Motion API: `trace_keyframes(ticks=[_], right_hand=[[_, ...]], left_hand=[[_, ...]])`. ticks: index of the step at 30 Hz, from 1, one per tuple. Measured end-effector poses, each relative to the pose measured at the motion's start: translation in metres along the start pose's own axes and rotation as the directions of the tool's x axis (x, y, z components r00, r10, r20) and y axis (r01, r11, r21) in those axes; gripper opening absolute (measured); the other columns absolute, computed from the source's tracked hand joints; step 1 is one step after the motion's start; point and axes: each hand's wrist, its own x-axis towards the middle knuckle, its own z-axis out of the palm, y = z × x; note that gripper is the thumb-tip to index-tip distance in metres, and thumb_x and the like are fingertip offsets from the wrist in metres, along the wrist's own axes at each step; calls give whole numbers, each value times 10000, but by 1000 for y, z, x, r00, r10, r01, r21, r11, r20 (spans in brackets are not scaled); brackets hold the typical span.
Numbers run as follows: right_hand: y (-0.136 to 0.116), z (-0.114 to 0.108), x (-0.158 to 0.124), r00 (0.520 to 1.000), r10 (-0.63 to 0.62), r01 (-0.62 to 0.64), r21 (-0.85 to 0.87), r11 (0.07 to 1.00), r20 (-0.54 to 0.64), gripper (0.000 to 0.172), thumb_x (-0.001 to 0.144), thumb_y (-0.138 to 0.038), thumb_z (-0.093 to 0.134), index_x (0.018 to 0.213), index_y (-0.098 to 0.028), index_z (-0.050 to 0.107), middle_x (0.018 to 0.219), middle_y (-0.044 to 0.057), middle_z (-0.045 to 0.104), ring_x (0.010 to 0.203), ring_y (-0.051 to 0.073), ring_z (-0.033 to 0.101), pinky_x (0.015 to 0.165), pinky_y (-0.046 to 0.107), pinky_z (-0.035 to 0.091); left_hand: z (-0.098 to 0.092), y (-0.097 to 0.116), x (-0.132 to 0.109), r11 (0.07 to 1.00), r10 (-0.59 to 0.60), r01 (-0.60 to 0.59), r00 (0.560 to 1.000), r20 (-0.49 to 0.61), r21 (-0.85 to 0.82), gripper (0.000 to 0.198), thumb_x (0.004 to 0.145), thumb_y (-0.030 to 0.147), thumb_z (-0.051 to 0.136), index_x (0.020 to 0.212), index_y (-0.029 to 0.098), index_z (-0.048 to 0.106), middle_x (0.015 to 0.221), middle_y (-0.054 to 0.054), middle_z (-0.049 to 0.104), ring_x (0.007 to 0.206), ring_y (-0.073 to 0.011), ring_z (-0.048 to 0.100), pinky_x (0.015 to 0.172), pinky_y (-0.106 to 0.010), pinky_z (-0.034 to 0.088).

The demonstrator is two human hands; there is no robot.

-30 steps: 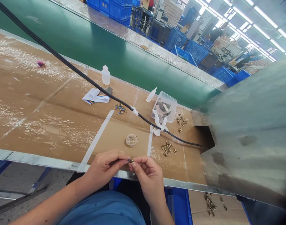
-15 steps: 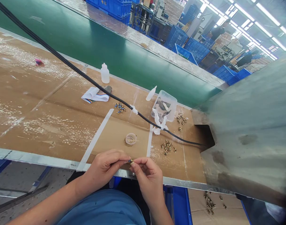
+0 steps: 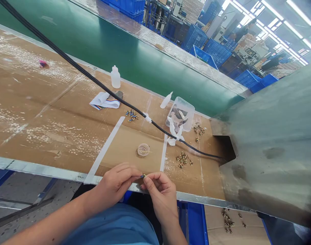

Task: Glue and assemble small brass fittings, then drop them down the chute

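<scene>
Between my fingertips, at the table's front edge, is a small blue and gold piece [image 3: 143,176]. My left hand [image 3: 117,182] pinches it from the left, and my right hand [image 3: 160,190] pinches it from the right. Fingers cover most of the piece. Beyond my hands a small round clear cup [image 3: 143,150] with a thin stick across it stands on brown card between two white tape strips. A group of blue and gold pieces [image 3: 132,115] lies at the back left of the card. Dark gold pieces [image 3: 183,159] lie in a group to the right.
A black cable [image 3: 89,80] crosses above the table. Behind are two white bottles [image 3: 115,77] [image 3: 166,100], a folded white cloth strip [image 3: 104,101] and a clear tub [image 3: 182,114]. A large metal panel [image 3: 270,146] stands at the right. A green belt [image 3: 135,58] runs behind.
The view has shifted slightly. The fingers have moved a little around the small piece, which now shows less between them.
</scene>
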Motion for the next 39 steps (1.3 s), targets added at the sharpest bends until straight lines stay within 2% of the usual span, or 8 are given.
trace_keyframes(ticks=[6,11,16,21,26,31,39], right_hand=[[0,1,-3,1000,25,-25,30,999,1,274,775,-407,714,764,-143,639,667,20,655,629,128,620,631,236,521],[-5,-8,0,997,31,-27,-60,998,65,266,781,-392,711,751,-135,650,652,35,665,615,135,612,606,239,504],[-8,-15,5,985,109,-104,-42,994,137,275,758,-391,732,741,-133,636,636,33,672,588,124,610,583,226,490],[-3,-15,4,992,39,-28,-98,995,120,218,779,-344,718,754,-138,652,664,29,672,619,128,621,584,218,475],[1,-16,3,992,-2,21,-150,988,128,195,812,-336,681,773,-146,658,682,37,682,633,143,622,590,236,477],[-2,-19,6,986,7,27,-199,980,169,213,821,-349,666,762,-145,648,684,38,675,626,147,622,589,246,482],[-2,-21,7,983,24,10,-185,983,184,225,815,-360,670,757,-145,635,666,31,662,606,140,605,590,251,484]], left_hand=[[6,-3,-6,993,91,-88,996,-26,84,232,912,31,470,1083,157,565,958,-60,615,929,-158,569,842,-265,478],[5,0,-6,990,93,-95,995,23,106,254,921,27,423,1093,162,552,976,-71,607,941,-167,558,863,-291,480],[5,-1,-7,993,90,-95,993,74,70,270,928,19,383,1084,169,545,967,-76,596,907,-166,546,815,-283,476],[4,-1,-6,999,28,-32,993,114,36,230,945,52,387,1054,171,552,948,-72,593,893,-170,544,808,-289,464],[3,0,-4,1000,16,-17,993,115,12,202,948,56,399,1028,164,549,929,-64,589,879,-162,538,793,-279,456],[2,-1,-2,999,41,-44,990,137,18,216,938,38,392,1026,162,546,931,-63,596,879,-163,537,796,-274,457],[2,0,-3,998,46,-50,988,149,24,225,936,39,382,1021,163,549,946,-62,602,895,-162,550,812,-270,459]])
